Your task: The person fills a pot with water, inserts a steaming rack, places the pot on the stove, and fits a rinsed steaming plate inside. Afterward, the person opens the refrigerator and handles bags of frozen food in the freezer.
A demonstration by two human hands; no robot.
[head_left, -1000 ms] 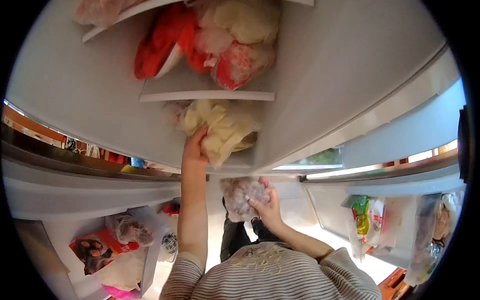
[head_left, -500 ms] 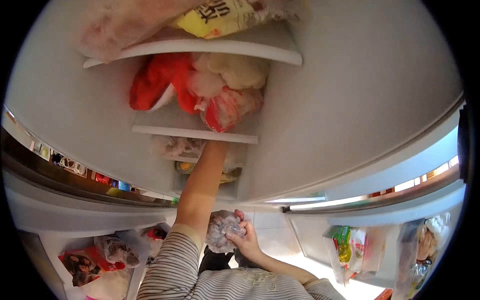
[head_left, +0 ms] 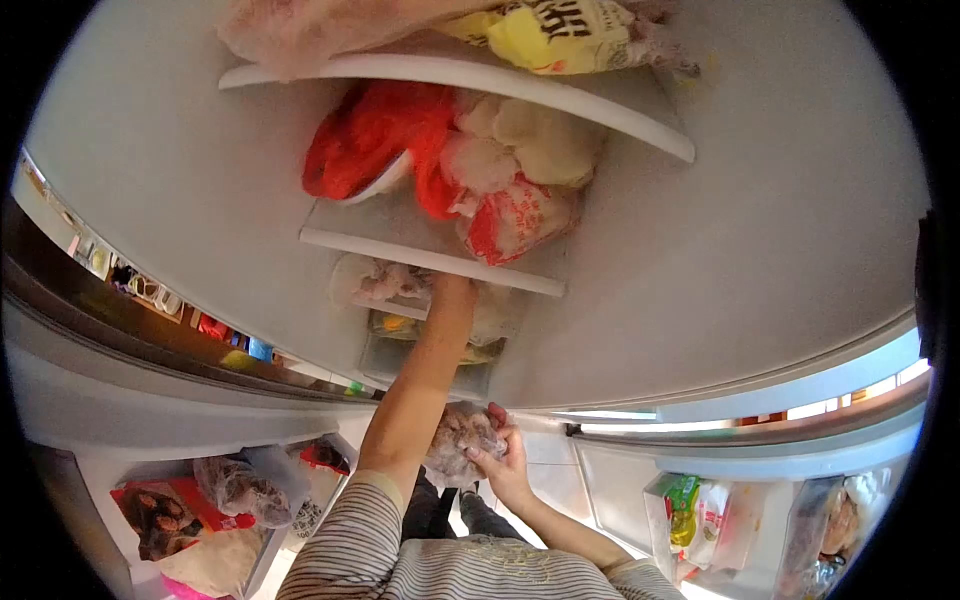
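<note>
My left arm reaches into the open freezer, and my left hand (head_left: 455,285) is under the front edge of the middle shelf (head_left: 430,262). Its fingers are hidden there, beside a plastic bag of pale pinkish food (head_left: 385,281). Low in front of my body, my right hand (head_left: 503,466) grips a clear plastic bag of greyish-brown lumpy food (head_left: 455,448), thumb across its side. On the middle shelf lie a red plastic bag (head_left: 375,140), pale bagged lumps (head_left: 545,140) and a red-and-white printed bag (head_left: 515,220).
The upper shelf (head_left: 460,72) carries a yellow printed packet (head_left: 560,38) and a large frosted pink bag (head_left: 330,30). A lower drawer (head_left: 395,355) shows below my left arm. Door bins with bagged food stand at left (head_left: 262,560) and right (head_left: 655,505).
My view has shifted, so the shelves appear further right and tilted. My left hand stays under the middle shelf; my right hand still holds the lumpy food bag.
</note>
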